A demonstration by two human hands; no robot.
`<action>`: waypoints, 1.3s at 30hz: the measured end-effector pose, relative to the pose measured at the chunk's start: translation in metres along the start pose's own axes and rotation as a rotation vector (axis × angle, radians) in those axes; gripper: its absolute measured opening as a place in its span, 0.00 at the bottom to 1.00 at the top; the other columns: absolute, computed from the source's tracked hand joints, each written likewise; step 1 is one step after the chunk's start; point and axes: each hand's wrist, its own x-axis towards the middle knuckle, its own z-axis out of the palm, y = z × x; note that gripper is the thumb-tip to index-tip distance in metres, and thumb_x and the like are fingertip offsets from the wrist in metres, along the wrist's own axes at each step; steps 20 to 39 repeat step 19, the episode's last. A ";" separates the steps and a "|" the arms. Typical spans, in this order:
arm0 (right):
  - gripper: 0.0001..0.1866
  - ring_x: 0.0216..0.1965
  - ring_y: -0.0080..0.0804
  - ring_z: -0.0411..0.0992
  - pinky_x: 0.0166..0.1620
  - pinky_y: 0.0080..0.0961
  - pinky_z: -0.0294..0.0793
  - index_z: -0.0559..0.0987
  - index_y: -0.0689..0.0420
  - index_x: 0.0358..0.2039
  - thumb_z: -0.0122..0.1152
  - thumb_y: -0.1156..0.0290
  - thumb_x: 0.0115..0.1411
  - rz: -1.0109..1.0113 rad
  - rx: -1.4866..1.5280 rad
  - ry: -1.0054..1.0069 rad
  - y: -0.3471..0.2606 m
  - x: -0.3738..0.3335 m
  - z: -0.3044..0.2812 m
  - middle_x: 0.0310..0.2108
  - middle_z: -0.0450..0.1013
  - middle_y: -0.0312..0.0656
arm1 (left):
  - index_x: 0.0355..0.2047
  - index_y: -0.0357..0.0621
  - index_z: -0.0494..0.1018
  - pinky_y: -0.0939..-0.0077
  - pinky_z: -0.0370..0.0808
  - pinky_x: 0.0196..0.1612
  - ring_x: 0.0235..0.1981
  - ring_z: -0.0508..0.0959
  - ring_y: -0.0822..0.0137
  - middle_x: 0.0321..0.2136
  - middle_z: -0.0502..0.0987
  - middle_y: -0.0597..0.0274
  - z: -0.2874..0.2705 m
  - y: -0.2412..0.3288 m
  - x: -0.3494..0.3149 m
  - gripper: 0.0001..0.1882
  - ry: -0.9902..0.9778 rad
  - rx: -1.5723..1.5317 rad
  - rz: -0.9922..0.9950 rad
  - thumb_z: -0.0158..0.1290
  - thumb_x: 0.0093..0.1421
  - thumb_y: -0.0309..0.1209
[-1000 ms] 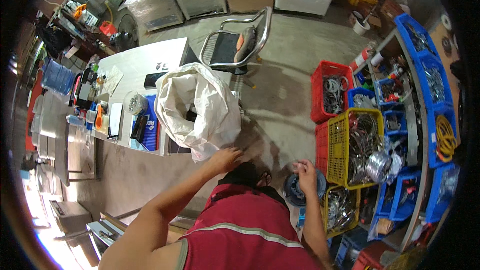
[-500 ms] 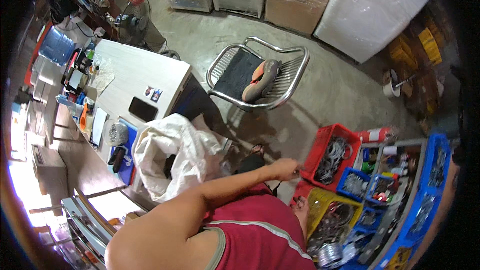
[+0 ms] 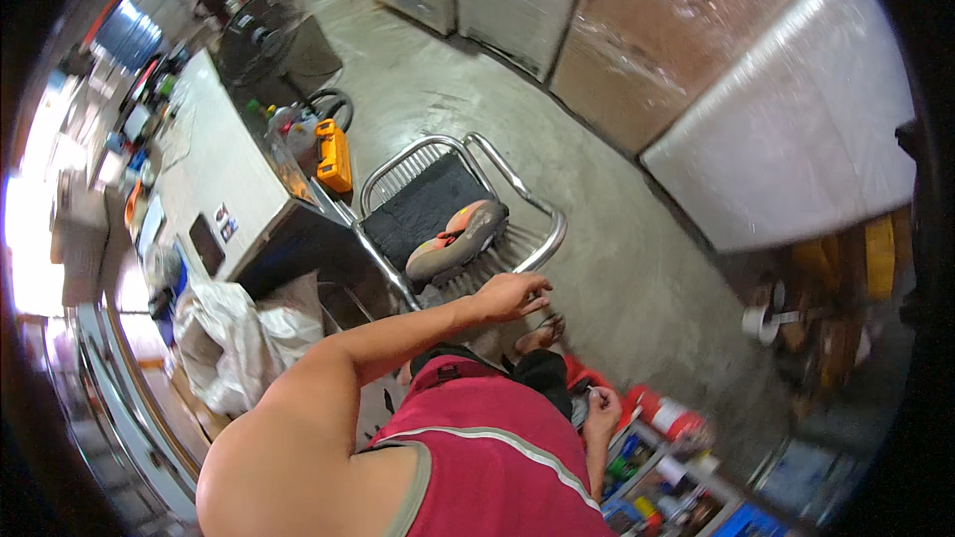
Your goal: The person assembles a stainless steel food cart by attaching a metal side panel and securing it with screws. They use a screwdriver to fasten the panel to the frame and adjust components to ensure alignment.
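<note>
My left hand reaches out over the floor, its fingers loosely bent and apart, with nothing seen in them. Just beyond it stands a metal-framed chair with a black seat pad. A curved grey and orange neck pillow lies on the chair. Lower right, close to my body, my right hand is closed in a pinch; a tiny pale thing shows at its fingertips, too small to name. Beside that hand are a red fire extinguisher and a tray of small parts, partly hidden by my body.
To the left a white desk carries a black phone; a white sack sits at its near end. An orange case and a fan stand beyond. Large wrapped boxes line the far side.
My view has turned and moved forward, toward the chair. My left hand has left the red bin's side and is now near the chair. My right hand now shows clearly, pinched.
</note>
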 end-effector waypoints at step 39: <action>0.22 0.39 0.17 0.65 0.41 0.18 0.65 0.73 0.57 0.58 0.63 0.76 0.63 -0.033 -0.059 -0.624 -0.208 0.601 -0.034 0.43 0.71 0.39 | 0.53 0.44 0.78 0.52 0.76 0.53 0.48 0.81 0.43 0.44 0.83 0.45 0.022 -0.064 0.306 0.23 0.454 -0.368 -0.669 0.54 0.66 0.47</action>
